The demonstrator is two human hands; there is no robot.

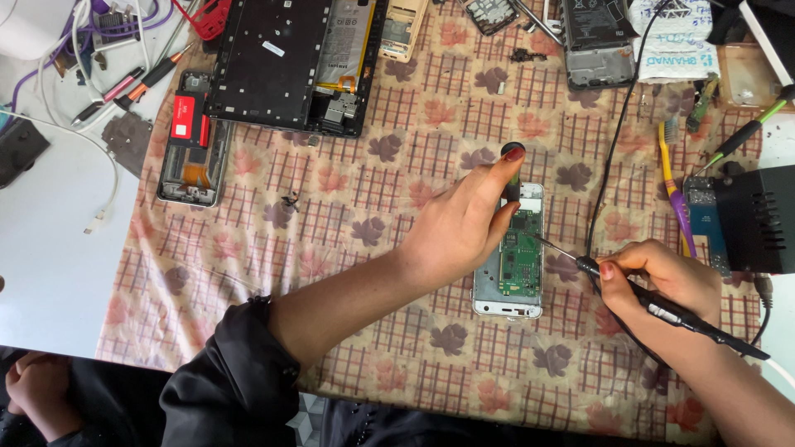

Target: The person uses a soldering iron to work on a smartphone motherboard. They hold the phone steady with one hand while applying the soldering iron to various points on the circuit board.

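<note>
Two tools are in my grip at once. My right hand is closed like a pen-hold around a black soldering iron, its thin metal tip slanting up and to the left until it touches the right edge of the green circuit board. My left hand is closed around a short black-capped screwdriver, held nearly upright, with its lower end hidden behind my fingers over the top of the board.

That board sits inside a small white phone lying flat on the patterned cloth, its long axis running away from me, top end far and bottom end near. It lies just left of my right hand and directly under my left fingertips, so my left hand is the nearer one, and the iron comes in from the side across the short axis.

Open cloth lies on the near side of the phone and to its left. The right is tighter: a dark cable runs down past the phone toward my right hand, a toothbrush lies beyond it, and a black box sits at the table's right edge. Farther off, an opened tablet and a phone frame with a red battery lie well apart on the upper left.
</note>
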